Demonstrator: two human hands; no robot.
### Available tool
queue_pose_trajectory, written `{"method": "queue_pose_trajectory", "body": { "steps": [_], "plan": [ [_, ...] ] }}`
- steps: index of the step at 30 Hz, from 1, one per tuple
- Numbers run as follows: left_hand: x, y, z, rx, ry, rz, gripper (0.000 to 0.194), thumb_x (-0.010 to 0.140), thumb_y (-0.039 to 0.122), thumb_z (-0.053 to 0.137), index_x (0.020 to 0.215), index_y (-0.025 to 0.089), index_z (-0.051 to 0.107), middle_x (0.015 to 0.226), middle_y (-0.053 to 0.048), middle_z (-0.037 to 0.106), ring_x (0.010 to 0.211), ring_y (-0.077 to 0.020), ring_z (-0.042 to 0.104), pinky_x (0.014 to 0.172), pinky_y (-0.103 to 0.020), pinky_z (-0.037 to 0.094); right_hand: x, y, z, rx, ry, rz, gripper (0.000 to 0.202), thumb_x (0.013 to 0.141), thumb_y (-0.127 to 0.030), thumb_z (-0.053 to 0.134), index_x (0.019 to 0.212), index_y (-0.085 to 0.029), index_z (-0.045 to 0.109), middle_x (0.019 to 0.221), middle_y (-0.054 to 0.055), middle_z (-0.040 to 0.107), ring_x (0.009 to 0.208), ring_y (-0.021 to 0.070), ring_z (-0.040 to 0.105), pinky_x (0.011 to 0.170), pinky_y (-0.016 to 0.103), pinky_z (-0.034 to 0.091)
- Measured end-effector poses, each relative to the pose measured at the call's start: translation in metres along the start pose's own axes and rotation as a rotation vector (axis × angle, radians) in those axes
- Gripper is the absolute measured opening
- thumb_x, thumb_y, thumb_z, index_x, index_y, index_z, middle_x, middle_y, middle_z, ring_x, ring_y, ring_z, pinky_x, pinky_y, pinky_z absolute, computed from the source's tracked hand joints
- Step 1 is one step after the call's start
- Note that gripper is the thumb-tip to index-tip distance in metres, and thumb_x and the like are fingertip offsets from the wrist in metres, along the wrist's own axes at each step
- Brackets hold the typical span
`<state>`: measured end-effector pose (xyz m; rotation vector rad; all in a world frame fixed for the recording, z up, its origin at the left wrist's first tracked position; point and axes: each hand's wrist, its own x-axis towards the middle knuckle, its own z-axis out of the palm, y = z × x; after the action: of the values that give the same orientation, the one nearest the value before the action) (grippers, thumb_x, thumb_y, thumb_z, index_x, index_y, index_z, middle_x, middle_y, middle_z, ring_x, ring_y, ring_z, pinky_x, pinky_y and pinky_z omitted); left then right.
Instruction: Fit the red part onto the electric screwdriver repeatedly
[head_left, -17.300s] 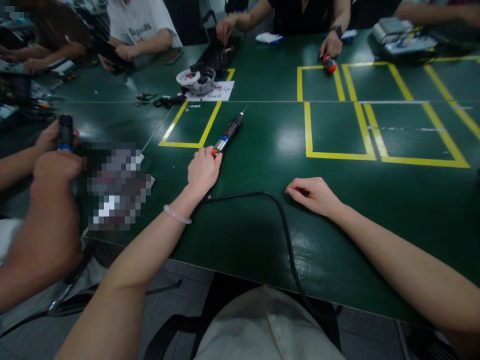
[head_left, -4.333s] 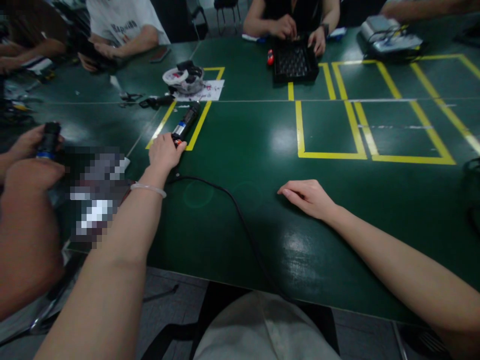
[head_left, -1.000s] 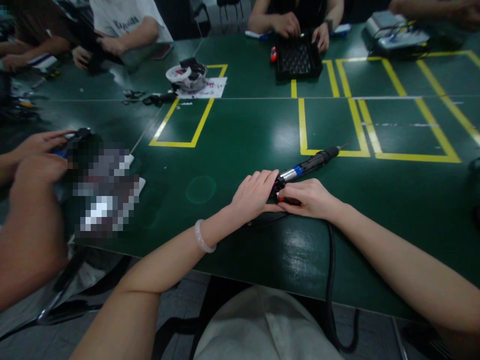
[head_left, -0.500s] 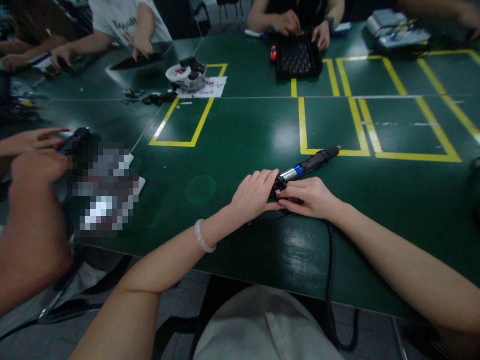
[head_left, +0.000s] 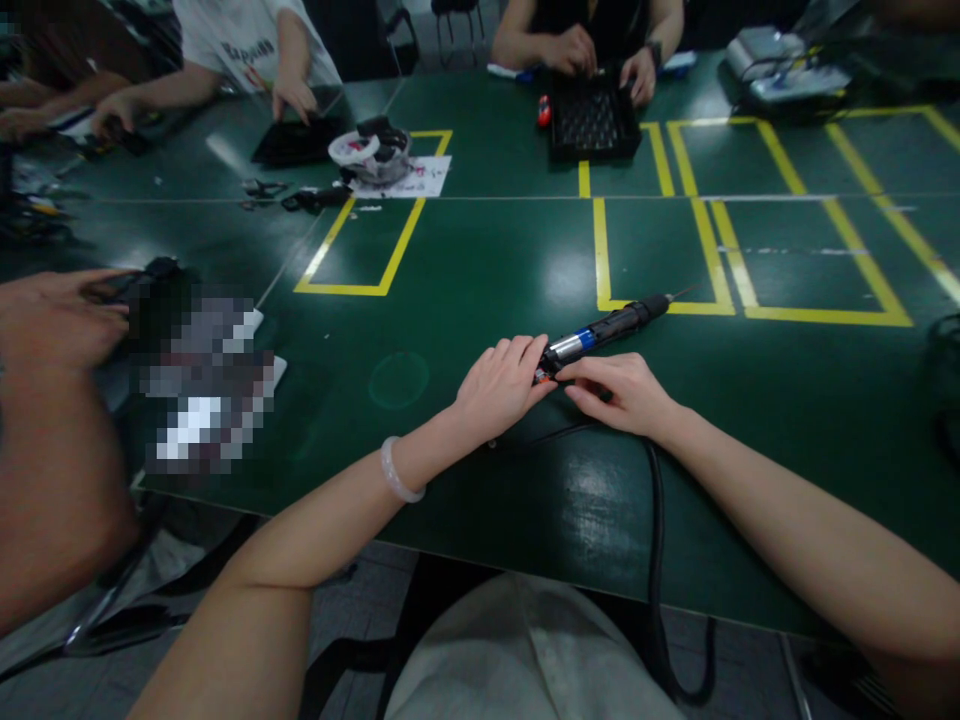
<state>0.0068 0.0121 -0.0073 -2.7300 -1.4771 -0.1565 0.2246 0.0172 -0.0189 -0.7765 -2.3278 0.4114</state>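
Observation:
An electric screwdriver (head_left: 609,328) with a black grip, a silver and blue band and a thin bit lies on the green table, its bit pointing to the upper right. My left hand (head_left: 504,382) is wrapped over its rear end. My right hand (head_left: 619,392) is beside that end, its index fingertip touching a small red and white part (head_left: 543,376) there, with the thumb a little apart. A black cable (head_left: 655,520) hangs over the front table edge below my right hand. The palm side of my left hand is hidden.
Yellow tape (head_left: 667,307) marks areas on the table. A black tray (head_left: 594,125) is at a person's hands across the table. A roll of white tape (head_left: 354,149) lies on paper. At the left, a person's hands (head_left: 64,310) are near a blurred-out object.
My right thumb has parted from my left hand, and the red part shows more. The screwdriver appears slightly further left. Across the table, a dark flat object has been lowered.

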Motion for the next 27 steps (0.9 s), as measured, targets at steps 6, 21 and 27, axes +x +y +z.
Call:
{"method": "queue_pose_trajectory", "body": {
  "steps": [6,21,27],
  "plan": [
    [-0.003,-0.035,-0.001,0.025,0.014,-0.086,0.056,0.103,0.040,0.060,0.146,0.008,0.047,0.133,-0.017,0.057,0.110,-0.0310,0.056,0.091,-0.041,0.047,0.002,0.000,0.000,-0.010,-0.014,0.003,0.020,0.098,-0.028,0.053,0.092,-0.018,0.069,0.070,0.000,0.069,0.058,0.0104,0.062,0.059,0.022,0.043],
    [-0.013,-0.191,-0.003,0.146,0.013,-0.648,0.058,0.106,0.048,0.038,0.145,0.006,0.047,0.133,-0.026,0.055,0.122,-0.0405,0.052,0.100,-0.047,0.044,0.002,0.002,0.002,-0.012,-0.051,0.016,0.022,0.099,-0.027,0.051,0.089,-0.018,0.069,0.075,0.001,0.071,0.061,0.0110,0.063,0.061,0.022,0.043],
    [-0.012,-0.244,-0.006,0.194,0.017,-0.774,0.054,0.105,0.045,0.033,0.137,0.006,0.052,0.133,-0.025,0.056,0.121,-0.0377,0.053,0.100,-0.046,0.042,0.002,0.002,0.003,-0.015,-0.077,0.043,0.023,0.100,-0.027,0.050,0.090,-0.019,0.069,0.079,0.002,0.074,0.064,0.0117,0.065,0.062,0.023,0.044]
  ]
}}
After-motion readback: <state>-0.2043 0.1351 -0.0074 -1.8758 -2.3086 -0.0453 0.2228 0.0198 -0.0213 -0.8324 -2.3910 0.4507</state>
